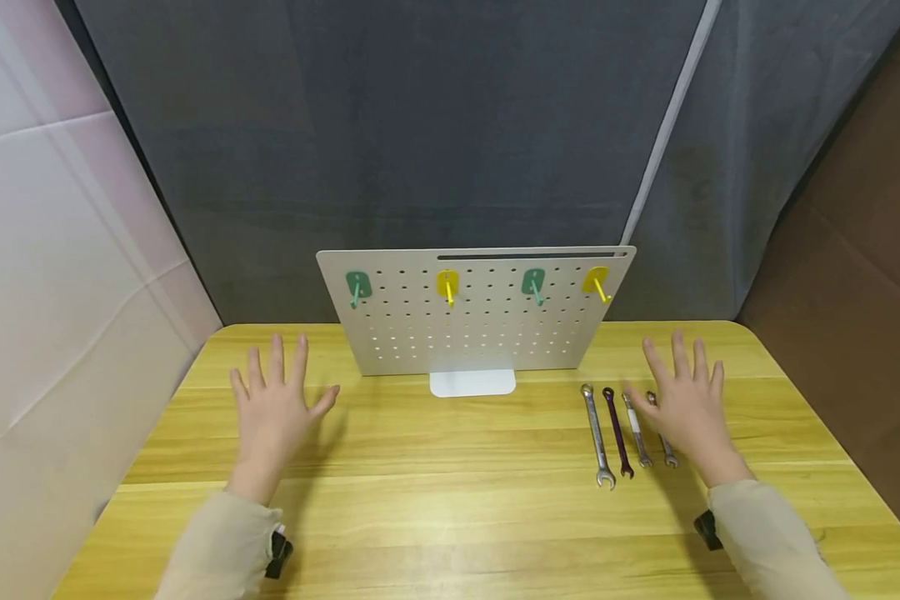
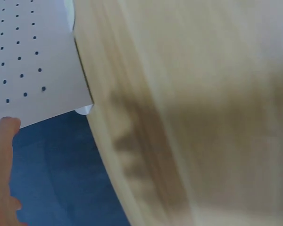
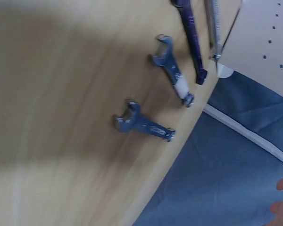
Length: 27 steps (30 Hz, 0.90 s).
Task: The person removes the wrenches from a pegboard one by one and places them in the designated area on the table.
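Observation:
My left hand (image 1: 273, 417) hovers over the left part of the table, fingers spread and holding nothing. On the other side my right hand (image 1: 686, 408) is spread too, its thumb overlapping the wrenches in the head view. The wrenches lie in a row: a long silver wrench (image 1: 598, 437), a dark purple wrench (image 1: 618, 433), a wrench with a white band (image 1: 636, 429) and a short silver wrench (image 3: 148, 126), partly hidden behind the right hand in the head view. Between the hands stands a white pegboard (image 1: 468, 325) with green and yellow hooks.
The pegboard's white foot (image 1: 472, 383) rests on the wooden table (image 1: 435, 500). Behind the table hangs a dark grey curtain (image 1: 420, 125). A pale cloth (image 1: 67, 250) borders the left side and a brown one (image 1: 855, 275) the right.

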### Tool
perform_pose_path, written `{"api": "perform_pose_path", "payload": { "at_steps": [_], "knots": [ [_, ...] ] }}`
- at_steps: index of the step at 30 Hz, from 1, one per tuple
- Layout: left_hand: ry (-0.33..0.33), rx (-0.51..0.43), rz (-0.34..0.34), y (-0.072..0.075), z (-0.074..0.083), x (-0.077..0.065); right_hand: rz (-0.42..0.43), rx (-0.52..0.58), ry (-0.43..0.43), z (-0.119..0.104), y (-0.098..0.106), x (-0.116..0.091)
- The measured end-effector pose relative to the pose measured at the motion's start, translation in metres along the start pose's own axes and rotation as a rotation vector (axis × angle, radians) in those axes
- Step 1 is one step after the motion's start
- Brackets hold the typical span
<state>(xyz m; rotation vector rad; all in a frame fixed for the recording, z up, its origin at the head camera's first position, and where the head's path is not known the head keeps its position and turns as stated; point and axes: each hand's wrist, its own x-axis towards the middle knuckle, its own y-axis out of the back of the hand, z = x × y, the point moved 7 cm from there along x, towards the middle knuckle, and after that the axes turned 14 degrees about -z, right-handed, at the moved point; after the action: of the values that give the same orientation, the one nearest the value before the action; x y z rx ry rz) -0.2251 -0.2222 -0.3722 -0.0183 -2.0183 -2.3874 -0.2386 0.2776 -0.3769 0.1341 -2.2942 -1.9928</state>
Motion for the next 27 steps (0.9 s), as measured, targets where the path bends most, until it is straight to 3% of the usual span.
{"api": "perform_pose_path", "payload": {
  "at_steps": [9, 27],
  "knots": [
    [0.013, 0.015, -0.065, -0.016, -0.001, -0.003, -0.042, -0.006, -0.01, 0.005, -0.013, -0.001],
    [0.015, 0.017, -0.071, -0.018, 0.002, -0.002, -0.033, -0.044, -0.011, 0.004, -0.017, -0.005]
  ]
}}
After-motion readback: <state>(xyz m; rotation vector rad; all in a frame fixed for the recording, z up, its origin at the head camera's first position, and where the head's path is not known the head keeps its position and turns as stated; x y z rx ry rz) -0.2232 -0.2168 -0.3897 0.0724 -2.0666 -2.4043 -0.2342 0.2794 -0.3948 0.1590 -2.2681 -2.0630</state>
